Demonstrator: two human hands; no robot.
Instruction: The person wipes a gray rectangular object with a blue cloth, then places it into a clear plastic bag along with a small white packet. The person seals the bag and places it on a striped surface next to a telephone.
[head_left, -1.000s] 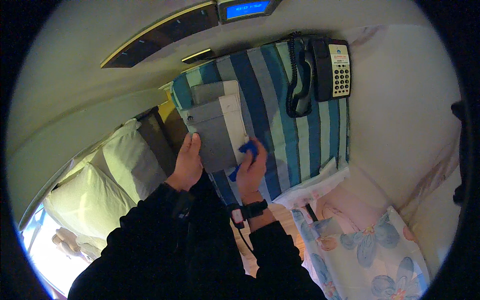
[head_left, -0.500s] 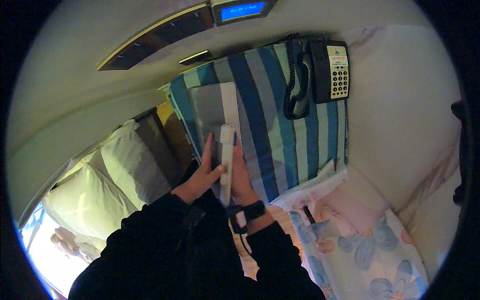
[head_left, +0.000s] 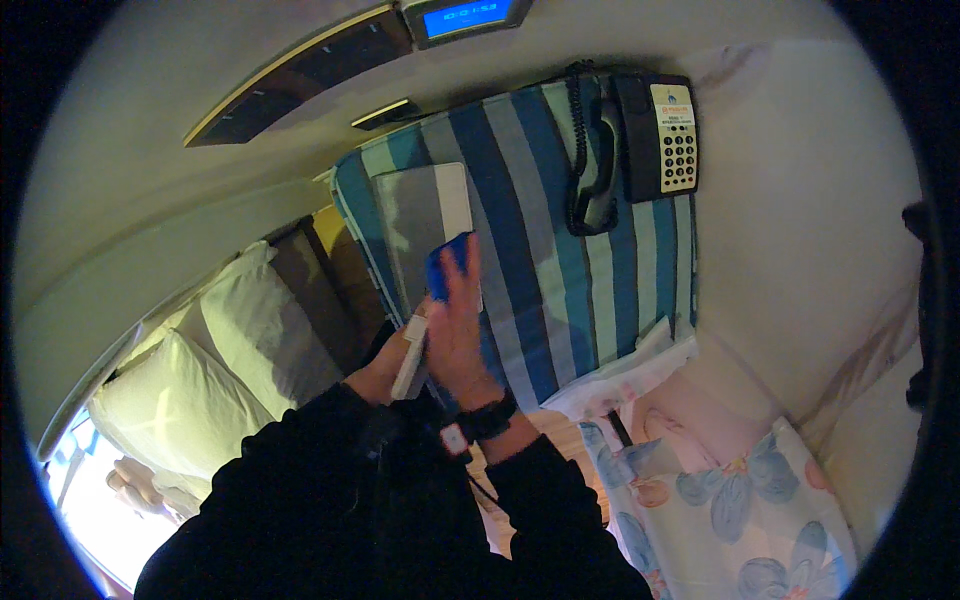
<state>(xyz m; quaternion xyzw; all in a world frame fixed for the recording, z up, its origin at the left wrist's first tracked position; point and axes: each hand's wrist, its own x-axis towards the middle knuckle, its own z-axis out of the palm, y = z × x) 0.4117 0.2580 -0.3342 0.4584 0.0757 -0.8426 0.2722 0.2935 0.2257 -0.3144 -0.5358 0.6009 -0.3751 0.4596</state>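
Observation:
My left hand [head_left: 378, 368] is closed round a long, narrow white bar-shaped object [head_left: 410, 368], tilted, its lower end towards me. My right hand [head_left: 455, 335] lies over the bar's upper part, with a small bright-blue piece [head_left: 449, 262] under its fingers. Whether that piece is cloth or sponge I cannot make out. The right palm hides much of the bar and most of the left fingers. Just beyond the hands, a flat case with a greyish see-through part and a white strip [head_left: 454, 195] rests on the striped cloth [head_left: 520, 190].
A black telephone [head_left: 638, 140] stands at the far right of the striped cloth, its handset [head_left: 600, 185] lying beside the base. Pale pillows [head_left: 240, 325] are at the left. A floral fabric [head_left: 720, 500] is at lower right. Switch panels [head_left: 300, 75] line the wall.
My right hand has turned over the white bar, bringing the blue piece into fuller view. The bar has tilted and come down nearer to me, the left hand wrapping round it.

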